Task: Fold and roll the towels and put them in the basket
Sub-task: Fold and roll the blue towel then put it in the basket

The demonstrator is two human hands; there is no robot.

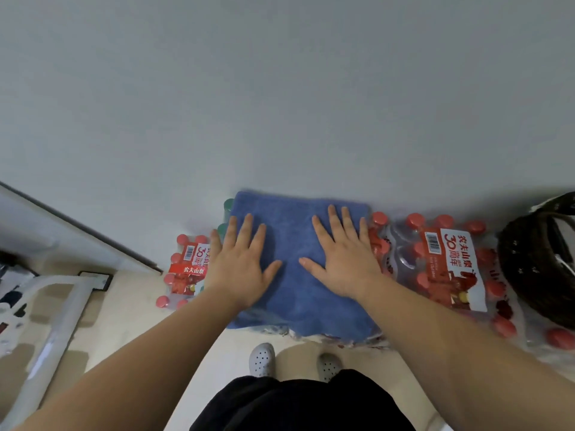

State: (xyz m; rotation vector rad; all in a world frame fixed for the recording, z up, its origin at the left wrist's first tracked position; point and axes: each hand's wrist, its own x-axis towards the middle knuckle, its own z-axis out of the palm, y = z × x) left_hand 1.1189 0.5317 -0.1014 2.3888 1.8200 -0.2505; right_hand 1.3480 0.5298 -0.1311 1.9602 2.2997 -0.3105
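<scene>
The folded blue terry-cloth towel (291, 241) lies flat as a rough square directly under the fingers of both hands, resting on top of shrink-wrapped packs of red-capped water bottles. The left hand (241, 265) presses palm-down on the towel's left part, its fingers (247, 227) straight and spread apart, the outermost one reaching the towel's left edge. The right hand (343, 262) presses palm-down on the right part, its fingers (347, 220) also straight and slightly spread, the tips short of the towel's far edge. The 2 thumbs point toward each other with bare towel between them.

Just beyond the right hand's little finger sits 1 bottle pack with a red-and-white label (448, 262), and past that the dark woven wicker basket (525, 275). Beside the left hand's little finger is another labelled bottle pack (186, 269). Beyond all the fingertips rises a plain grey wall (280, 88).
</scene>
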